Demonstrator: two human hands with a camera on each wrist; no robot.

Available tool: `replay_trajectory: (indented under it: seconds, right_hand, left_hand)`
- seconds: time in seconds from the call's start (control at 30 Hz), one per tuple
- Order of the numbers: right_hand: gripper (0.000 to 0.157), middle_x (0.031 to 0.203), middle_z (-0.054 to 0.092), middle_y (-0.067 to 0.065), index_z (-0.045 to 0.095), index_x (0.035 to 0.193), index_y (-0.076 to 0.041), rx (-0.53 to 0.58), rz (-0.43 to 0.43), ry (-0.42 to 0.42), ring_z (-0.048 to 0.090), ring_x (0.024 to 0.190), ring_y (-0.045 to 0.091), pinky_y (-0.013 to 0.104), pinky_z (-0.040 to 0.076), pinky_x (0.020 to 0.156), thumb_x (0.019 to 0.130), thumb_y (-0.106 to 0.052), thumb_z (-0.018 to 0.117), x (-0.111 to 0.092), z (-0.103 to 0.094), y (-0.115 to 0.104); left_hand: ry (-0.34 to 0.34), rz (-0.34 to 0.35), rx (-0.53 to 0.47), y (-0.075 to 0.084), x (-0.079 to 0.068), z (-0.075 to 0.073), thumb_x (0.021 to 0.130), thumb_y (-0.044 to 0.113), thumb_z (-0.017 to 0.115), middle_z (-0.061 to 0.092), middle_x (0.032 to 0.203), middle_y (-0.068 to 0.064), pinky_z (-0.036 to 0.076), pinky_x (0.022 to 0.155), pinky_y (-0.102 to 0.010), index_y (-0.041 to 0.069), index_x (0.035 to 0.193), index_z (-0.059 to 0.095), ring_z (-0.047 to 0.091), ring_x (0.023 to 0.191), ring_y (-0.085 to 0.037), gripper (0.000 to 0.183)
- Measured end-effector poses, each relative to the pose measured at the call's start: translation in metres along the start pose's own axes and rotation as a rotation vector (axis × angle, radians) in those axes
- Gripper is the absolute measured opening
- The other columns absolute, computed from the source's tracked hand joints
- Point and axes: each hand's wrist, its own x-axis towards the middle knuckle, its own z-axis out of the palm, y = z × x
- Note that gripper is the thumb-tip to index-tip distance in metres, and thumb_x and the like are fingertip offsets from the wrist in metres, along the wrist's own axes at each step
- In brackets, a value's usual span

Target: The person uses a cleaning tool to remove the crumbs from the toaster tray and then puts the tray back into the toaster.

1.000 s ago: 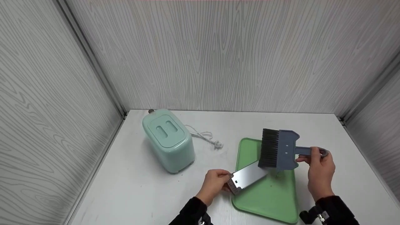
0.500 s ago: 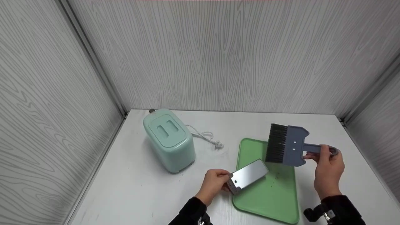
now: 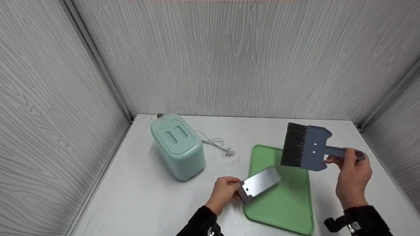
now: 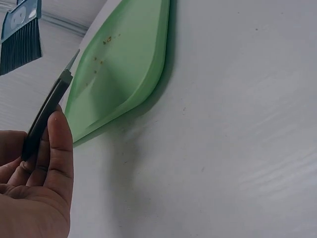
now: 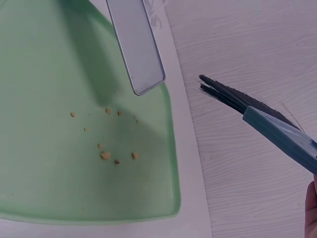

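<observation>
My left hand [image 3: 223,193] pinches the dark grey end of a toaster's metal crumb tray [image 3: 261,181], a shallow, shiny plate with a low rim. It slants over a green tray [image 3: 279,213], above its surface. In my right hand [image 3: 354,177] is a blue-grey brush [image 3: 314,148] with a row of black bristles, gripped by its handle. The brush hangs in the air over the far right corner of the green tray, apart from the crumb tray. Brown crumbs [image 5: 105,155] lie scattered on the green tray in the right wrist view.
A mint-green toaster [image 3: 178,147] stands on the white table [image 3: 131,196] to the left. Its white cord and plug [image 3: 228,151] lie behind the green tray's left side. Wood-patterned panels [image 3: 210,59] close off the back and both sides.
My right hand has drawn the brush up and to the right, off the crumb tray's far end, which now shows. My left hand has barely moved.
</observation>
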Motion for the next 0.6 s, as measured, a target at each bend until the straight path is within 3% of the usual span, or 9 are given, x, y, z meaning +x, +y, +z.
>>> replay_trajectory:
  seconds: [0.37,0.6]
  right_hand:
    - [0.037,0.088,0.069,0.016,0.056,0.119,0.005,-0.011,-0.009,-0.101,0.071,0.067,0.021,0.025,0.058,0.090,0.106,-0.030,0.058,-0.022,0.022,-0.011]
    - [0.039,0.090,0.070,0.015,0.055,0.123,0.005,0.001,0.037,-0.168,0.070,0.068,0.023,0.030,0.059,0.089,0.107,-0.030,0.055,-0.038,0.037,-0.010]
  left_hand:
    - [0.000,-0.006,0.007,0.000,0.000,-0.001,0.095,0.002,0.064,0.077,0.093,-0.013,0.060,0.060,-0.034,-0.005,0.106,0.075,0.065,0.063,-0.013,0.017]
    - [-0.006,0.001,0.000,0.000,0.000,-0.001,0.095,0.002,0.062,0.077,0.095,-0.015,0.060,0.059,-0.031,-0.006,0.108,0.074,0.067,0.066,-0.015,0.019]
